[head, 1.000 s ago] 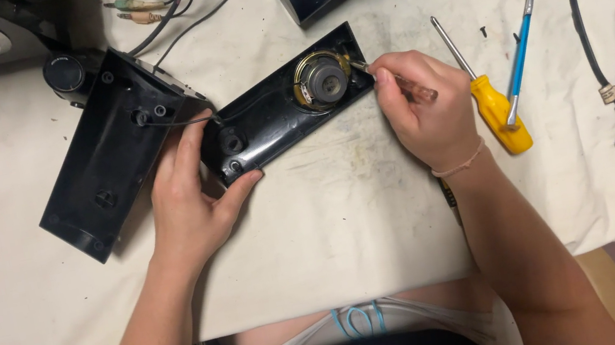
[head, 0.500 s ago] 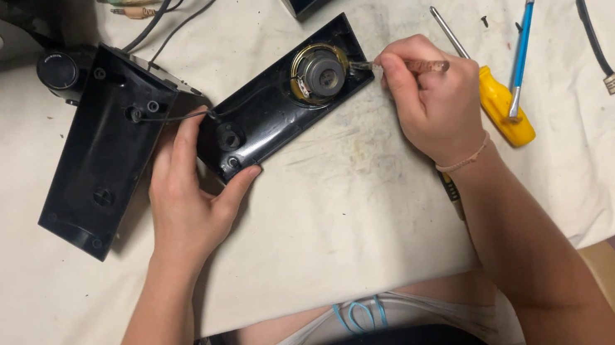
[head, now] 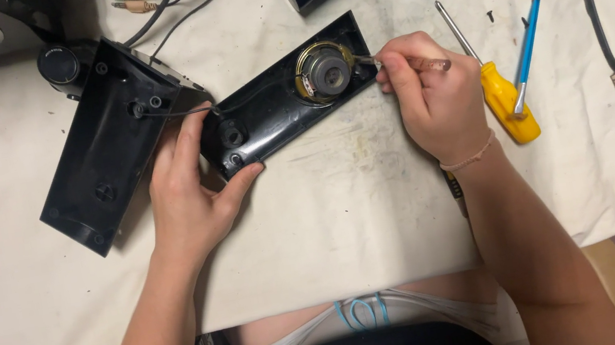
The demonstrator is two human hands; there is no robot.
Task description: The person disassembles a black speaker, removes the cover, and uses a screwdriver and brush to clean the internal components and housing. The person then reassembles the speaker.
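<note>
Black speaker panel [head: 275, 107] gripped at lower end by left hand [head: 188, 189]; right hand [head: 433, 95] pinching small screwdriver [head: 410, 63] at round driver [head: 324, 73], unchanged from earlier.

The black speaker panel [head: 275, 107] lies inner side up on the cloth, long and narrow, angled from lower left to upper right. Its round driver [head: 324, 73], brass-rimmed with a grey magnet, sits at the upper right end. My left hand [head: 188, 189] clamps the lower left end. The thin screwdriver [head: 402, 63] in my right hand [head: 433, 95] has a translucent handle; its tip meets the driver's right edge.
</note>
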